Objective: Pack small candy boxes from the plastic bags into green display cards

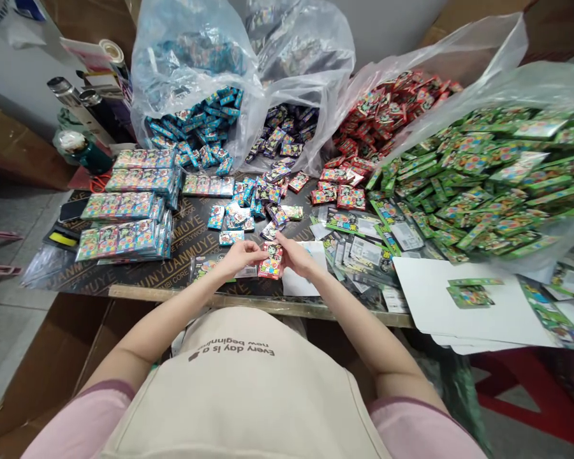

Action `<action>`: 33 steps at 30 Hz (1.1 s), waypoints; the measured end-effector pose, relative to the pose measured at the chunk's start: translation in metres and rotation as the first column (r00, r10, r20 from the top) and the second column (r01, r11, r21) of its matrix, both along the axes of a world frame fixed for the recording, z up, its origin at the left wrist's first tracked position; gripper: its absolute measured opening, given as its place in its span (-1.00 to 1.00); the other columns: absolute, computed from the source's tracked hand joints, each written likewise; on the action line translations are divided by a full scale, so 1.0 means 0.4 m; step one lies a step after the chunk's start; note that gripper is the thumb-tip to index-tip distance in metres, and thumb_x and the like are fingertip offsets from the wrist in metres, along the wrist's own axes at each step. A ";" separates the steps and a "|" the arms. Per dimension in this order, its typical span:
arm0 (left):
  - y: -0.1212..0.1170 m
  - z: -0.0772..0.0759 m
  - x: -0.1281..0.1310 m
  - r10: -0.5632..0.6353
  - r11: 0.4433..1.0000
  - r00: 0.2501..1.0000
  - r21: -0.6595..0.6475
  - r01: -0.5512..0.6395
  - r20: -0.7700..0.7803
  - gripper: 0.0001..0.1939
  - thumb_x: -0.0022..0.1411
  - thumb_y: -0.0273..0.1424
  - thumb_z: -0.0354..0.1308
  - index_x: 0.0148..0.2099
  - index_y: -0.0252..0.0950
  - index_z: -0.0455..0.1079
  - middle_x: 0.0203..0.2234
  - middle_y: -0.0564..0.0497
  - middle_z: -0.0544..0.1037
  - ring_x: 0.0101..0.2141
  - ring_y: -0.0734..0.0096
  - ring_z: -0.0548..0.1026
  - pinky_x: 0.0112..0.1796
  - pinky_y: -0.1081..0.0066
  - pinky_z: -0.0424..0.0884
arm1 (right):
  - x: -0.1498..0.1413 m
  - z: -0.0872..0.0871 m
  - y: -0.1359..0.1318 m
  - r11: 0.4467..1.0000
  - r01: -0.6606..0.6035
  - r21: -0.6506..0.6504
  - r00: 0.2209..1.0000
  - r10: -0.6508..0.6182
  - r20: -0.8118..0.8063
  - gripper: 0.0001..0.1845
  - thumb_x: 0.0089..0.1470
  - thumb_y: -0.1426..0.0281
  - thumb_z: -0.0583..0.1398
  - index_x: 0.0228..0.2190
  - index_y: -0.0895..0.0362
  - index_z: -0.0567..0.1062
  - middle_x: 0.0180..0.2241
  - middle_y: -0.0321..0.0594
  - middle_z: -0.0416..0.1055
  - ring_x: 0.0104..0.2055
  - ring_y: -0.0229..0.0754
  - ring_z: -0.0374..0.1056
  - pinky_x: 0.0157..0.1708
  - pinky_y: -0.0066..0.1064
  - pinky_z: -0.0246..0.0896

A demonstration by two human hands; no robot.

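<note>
Beige cloth apron [249, 401] lay nearest; left hand [242, 256] and right hand [294, 256] pinched one small red box [270, 262]; stacked clear-wrapped multicoloured packs [117, 239] looked finished, many bright bagged boxes [469, 166] loose.

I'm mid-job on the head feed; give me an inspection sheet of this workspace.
Surface: black board with printed lettering, largely covered.
Job's things: red packet in both hands; bags of blue packets, purple packets, red packets and green packets behind, some spilling out; stacks at left.
Clutter: printed wrappers and white sheets at right; flasks at back left.
Hands: left hand and right hand hold the packet between them.
Cables: nothing seen.
Surroundings: cardboard box and tiled floor at left.
</note>
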State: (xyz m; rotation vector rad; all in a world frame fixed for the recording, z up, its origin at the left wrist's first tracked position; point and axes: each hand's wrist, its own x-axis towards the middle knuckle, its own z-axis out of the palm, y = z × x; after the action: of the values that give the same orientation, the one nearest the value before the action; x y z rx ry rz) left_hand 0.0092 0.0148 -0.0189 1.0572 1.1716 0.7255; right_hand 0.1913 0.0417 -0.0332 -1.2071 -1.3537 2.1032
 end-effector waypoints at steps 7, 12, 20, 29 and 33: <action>-0.012 -0.029 -0.026 0.096 0.995 0.995 -0.020 -0.096 0.022 -0.53 -0.08 -0.01 0.28 -0.54 -0.36 0.34 -0.69 0.12 0.33 -0.63 0.60 0.22 -0.53 0.50 0.13 | 0.021 0.028 -0.048 0.448 -0.151 0.881 0.962 -0.136 0.235 -0.20 -0.21 0.13 0.37 0.08 0.01 0.30 0.09 -0.07 0.30 0.15 0.08 0.19 0.14 -0.03 0.04; -0.046 -0.055 -0.073 -0.016 0.906 0.880 0.365 0.214 -0.474 -0.34 -0.03 0.00 0.26 0.03 -0.34 0.40 -0.12 -0.18 0.50 -0.12 0.15 0.43 -0.10 0.22 0.31 | 0.044 -0.012 -0.057 0.338 -0.167 0.926 0.861 -0.408 0.304 -0.38 -0.18 0.21 0.32 -0.03 0.05 0.39 -0.06 -0.11 0.41 0.02 0.06 0.29 0.09 -0.06 -0.01; -0.094 -0.116 -0.124 0.011 0.735 0.529 0.365 0.571 -0.849 0.15 -0.11 -0.27 0.36 0.39 -0.26 -0.25 0.02 -0.19 0.37 0.02 0.03 0.33 0.04 0.11 0.20 | 0.045 -0.131 -0.092 0.417 -0.306 0.856 0.856 -0.273 0.439 -0.21 -0.21 0.09 0.35 0.06 0.04 0.32 0.04 -0.08 0.38 0.16 0.15 0.17 0.20 0.09 -0.26; -0.091 -0.112 -0.126 0.044 0.749 0.669 0.468 0.469 -0.742 0.13 -0.07 -0.24 0.35 0.38 -0.24 -0.28 0.08 -0.19 0.30 0.05 0.04 0.31 0.04 0.13 0.25 | 0.010 -0.091 -0.110 0.556 -0.199 0.807 0.929 -0.154 0.335 0.07 -0.13 -0.04 0.30 0.27 0.04 -0.01 0.24 0.00 0.16 0.35 0.08 -0.10 0.27 0.09 -0.42; -0.086 -0.095 -0.117 0.018 0.751 0.572 0.389 0.533 -0.820 0.10 -0.01 -0.20 0.31 0.39 -0.23 -0.29 0.06 -0.19 0.31 0.03 0.05 0.32 0.03 0.16 0.26 | 0.024 -0.079 -0.087 0.543 -0.211 0.813 0.944 -0.104 0.314 -0.22 0.18 0.06 0.05 0.30 -0.03 -0.12 0.19 -0.08 0.27 0.28 -0.03 0.10 0.27 0.11 -0.45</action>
State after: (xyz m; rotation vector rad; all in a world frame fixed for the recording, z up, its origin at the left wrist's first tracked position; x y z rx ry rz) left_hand -0.0374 -0.0194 -0.0570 2.2433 1.4836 0.3447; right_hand 0.2009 0.0069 -0.0648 -1.0591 -2.2015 0.9456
